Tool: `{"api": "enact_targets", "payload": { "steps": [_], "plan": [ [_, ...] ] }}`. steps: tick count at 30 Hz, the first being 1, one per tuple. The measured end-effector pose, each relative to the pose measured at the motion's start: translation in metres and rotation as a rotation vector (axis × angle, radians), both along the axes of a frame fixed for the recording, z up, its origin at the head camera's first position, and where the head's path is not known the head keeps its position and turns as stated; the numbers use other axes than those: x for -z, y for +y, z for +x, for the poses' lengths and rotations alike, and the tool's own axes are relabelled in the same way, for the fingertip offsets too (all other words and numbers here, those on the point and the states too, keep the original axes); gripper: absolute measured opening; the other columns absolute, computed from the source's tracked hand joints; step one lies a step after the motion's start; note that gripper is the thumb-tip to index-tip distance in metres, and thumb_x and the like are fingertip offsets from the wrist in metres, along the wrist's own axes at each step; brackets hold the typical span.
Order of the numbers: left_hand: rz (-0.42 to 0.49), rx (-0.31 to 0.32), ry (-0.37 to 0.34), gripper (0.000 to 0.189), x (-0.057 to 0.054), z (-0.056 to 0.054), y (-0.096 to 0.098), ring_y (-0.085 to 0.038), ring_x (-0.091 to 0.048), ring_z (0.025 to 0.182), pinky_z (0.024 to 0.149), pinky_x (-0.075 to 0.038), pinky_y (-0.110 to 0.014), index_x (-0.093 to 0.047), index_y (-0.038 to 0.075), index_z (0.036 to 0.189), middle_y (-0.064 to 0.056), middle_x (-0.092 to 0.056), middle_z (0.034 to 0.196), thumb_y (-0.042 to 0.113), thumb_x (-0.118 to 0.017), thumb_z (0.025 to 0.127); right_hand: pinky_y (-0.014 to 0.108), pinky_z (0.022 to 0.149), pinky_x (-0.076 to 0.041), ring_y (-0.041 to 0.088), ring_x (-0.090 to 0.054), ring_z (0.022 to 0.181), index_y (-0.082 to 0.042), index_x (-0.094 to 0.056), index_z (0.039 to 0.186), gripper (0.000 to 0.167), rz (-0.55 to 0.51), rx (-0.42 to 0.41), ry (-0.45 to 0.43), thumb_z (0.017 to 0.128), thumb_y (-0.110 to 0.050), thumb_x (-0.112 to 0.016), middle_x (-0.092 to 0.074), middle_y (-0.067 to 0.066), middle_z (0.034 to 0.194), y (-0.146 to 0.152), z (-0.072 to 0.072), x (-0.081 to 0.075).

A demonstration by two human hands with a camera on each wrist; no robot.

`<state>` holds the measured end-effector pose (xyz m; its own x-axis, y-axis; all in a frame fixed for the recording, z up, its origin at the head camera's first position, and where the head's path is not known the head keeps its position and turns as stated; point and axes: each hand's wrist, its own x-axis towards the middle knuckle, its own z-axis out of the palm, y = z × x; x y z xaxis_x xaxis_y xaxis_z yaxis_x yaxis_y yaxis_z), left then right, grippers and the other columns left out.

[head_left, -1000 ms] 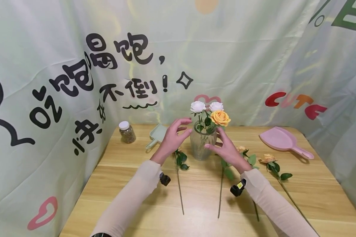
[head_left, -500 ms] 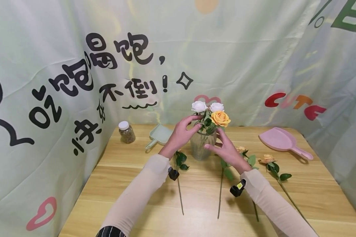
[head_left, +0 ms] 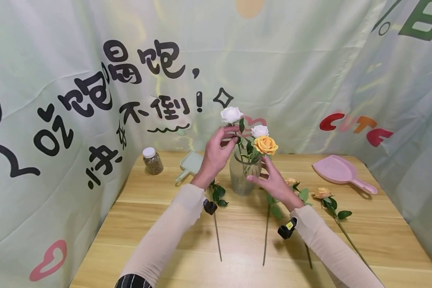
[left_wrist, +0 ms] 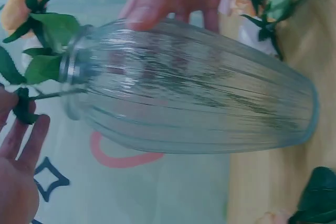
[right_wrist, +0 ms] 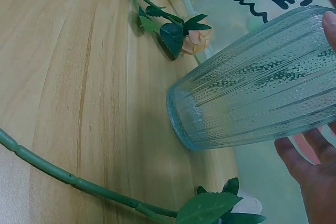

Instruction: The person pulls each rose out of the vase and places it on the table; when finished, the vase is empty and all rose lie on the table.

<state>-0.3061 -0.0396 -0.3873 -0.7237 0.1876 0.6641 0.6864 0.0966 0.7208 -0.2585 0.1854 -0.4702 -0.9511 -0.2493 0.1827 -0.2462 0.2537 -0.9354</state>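
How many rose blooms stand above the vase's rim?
3: a white rose held by the left hand, highest and leftmost; a second white rose to its right; and an orange rose in front of that. Others may be hidden.

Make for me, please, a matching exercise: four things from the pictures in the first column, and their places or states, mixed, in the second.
Things:
1. left hand
2. glass vase
3. jar
4. pink dustpan

Places or states:
A. near the back of the table, at the left
B. near the back of the table, at the right
C. holds a white flower
D. upright, with a yellow flower standing in it

Right pairs: 1-C, 2-D, 3-A, 4-B
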Motion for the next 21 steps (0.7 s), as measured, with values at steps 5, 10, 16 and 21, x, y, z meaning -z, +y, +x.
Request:
{"api": "enact_targets", "payload": {
  "steps": [5, 10, 16, 21],
  "plan": [
    [0.162, 0.007, 0.021, 0.027, -0.019, 0.002, -0.004, -0.027, -0.070, 0.106, 0.082, -0.066, -0.039, -0.063, -0.002, 0.129, -0.012, -0.065, 0.131, -0.004, -0.064, 0.103, 0.062, 0.120, -0.036, 0.038, -0.028, 0.154, -0.028, -0.011, 0.171, 0.100, 0.003, -0.002, 0.003, 0.099, -0.027, -0.079, -0.022, 0.009, 0.173, 0.000, 0.000, 0.000],
    [0.299, 0.051, 0.005, 0.033, -0.052, 0.007, -0.022, -0.027, -0.068, 0.106, 0.087, -0.065, -0.043, -0.058, -0.006, 0.133, -0.013, -0.064, 0.135, -0.010, -0.063, 0.101, 0.061, 0.120, -0.036, 0.037, -0.028, 0.154, -0.031, -0.009, 0.171, 0.101, 0.001, -0.005, 0.002, 0.099, -0.027, -0.080, -0.021, 0.008, 0.173, 0.000, 0.000, 0.001],
    [0.350, 0.053, 0.110, 0.034, -0.086, 0.011, -0.052, -0.027, -0.069, 0.099, 0.082, -0.066, -0.047, -0.057, -0.011, 0.131, -0.018, -0.064, 0.130, -0.017, -0.061, 0.097, 0.061, 0.120, -0.037, 0.036, -0.028, 0.154, -0.032, -0.010, 0.171, 0.101, 0.002, -0.005, -0.002, 0.098, -0.028, -0.080, -0.021, 0.006, 0.173, 0.000, -0.001, 0.001],
    [0.322, 0.009, 0.081, 0.033, -0.084, 0.012, -0.075, -0.025, -0.069, 0.096, 0.077, -0.066, -0.043, -0.060, -0.008, 0.129, -0.014, -0.066, 0.124, -0.016, -0.063, 0.097, 0.061, 0.120, -0.037, 0.037, -0.028, 0.154, -0.029, -0.012, 0.171, 0.099, 0.003, -0.003, -0.001, 0.098, -0.028, -0.080, -0.023, 0.008, 0.172, 0.002, 0.000, 0.002]
  ]
}}
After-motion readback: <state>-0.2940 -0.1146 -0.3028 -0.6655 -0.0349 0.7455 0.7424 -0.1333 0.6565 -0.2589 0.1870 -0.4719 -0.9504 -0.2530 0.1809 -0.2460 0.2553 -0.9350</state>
